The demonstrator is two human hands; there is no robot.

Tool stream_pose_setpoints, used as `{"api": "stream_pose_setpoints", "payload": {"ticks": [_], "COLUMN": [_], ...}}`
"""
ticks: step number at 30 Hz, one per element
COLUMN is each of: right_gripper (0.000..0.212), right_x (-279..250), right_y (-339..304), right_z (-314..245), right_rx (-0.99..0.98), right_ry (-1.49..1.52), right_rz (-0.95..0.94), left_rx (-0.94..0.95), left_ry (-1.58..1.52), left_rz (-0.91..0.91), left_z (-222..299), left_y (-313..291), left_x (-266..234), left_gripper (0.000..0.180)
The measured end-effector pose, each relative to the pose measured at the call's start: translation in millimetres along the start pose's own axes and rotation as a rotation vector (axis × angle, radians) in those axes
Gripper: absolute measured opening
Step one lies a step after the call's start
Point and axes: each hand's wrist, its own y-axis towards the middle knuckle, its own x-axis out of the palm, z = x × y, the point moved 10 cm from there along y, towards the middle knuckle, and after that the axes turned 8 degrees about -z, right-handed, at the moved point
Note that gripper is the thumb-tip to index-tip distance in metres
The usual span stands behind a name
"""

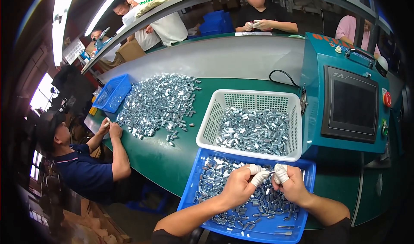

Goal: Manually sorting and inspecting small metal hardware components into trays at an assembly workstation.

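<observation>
Pinching small metal part with left grip and right grip, at risk of dropping it into blue tray, perhaps because of slippery finger covers.

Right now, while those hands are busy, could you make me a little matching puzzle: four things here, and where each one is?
1. white basket
2. blue tray
3. dark screen
4. big loose heap of metal pieces

A. on the front of the teal machine
B. on the green table, near the co-worker
C. directly beyond the blue tray
D. beneath the left hand and right hand

Pairs: 1-C, 2-D, 3-A, 4-B
</observation>
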Motion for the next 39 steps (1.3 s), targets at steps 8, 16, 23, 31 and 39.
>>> {"api": "stream_pose_setpoints", "payload": {"ticks": [8,16,23,31,39], "right_gripper": [0.047,0.044,0.041,0.039,0.038], "right_x": [-9.9,-18.8,-15.4,-13.0,-9.6], "right_y": [7.2,7.9,6.8,7.8,6.3], "right_z": [25.5,25.3,25.4,23.5,21.6], "right_rx": [0.227,0.215,0.204,0.189,0.185], "right_ry": [0.225,0.353,0.351,0.377,0.404], "right_rz": [-0.001,0.086,0.073,0.048,0.033], "left_rx": [0.139,0.016,-0.047,-0.059,-0.119], "left_ry": [0.061,-0.266,0.614,0.753,0.82], "left_rz": [0.137,0.577,-0.082,-0.244,-0.28], "left_z": [17.5,-15.5,-5.0,-22.5,-31.3], "left_y": [11.2,16.6,8.5,2.0,-2.3], "left_x": [-19.4,-68.4,-1.9,28.2,26.3], "left_gripper": [0.021,0.018,0.024,0.024,0.016]}}
